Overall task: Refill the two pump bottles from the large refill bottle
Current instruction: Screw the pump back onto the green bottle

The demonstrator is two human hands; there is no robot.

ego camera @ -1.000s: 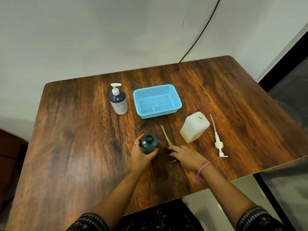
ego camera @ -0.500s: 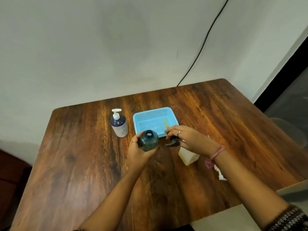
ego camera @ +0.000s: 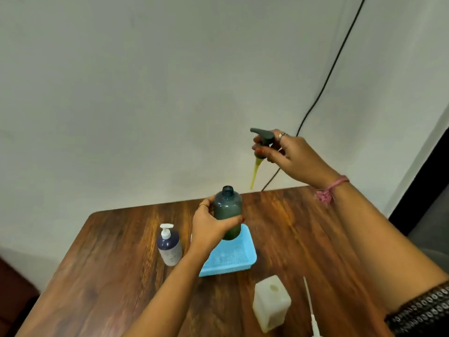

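My left hand (ego camera: 208,227) grips an uncapped dark green bottle (ego camera: 228,211), held upright in the air above the blue basket (ego camera: 233,259). My right hand (ego camera: 286,153) pinches the bottle's dark pump head (ego camera: 263,137) high up and to the right of the bottle. Its yellow-green dip tube (ego camera: 255,173) hangs down, its tip a little above and right of the bottle's mouth. A dark blue pump bottle with a white pump (ego camera: 169,244) stands left of the basket. The white refill bottle (ego camera: 271,304) stands uncapped near the front.
A loose white pump with a long tube (ego camera: 311,310) lies right of the refill bottle, near the wooden table's (ego camera: 109,263) front edge. A black cable (ego camera: 325,76) runs down the white wall behind the table.
Both hands have risen off the table. The left lifted the green bottle above the basket; the right picked the pump head off the table and raised it high, tube dangling.
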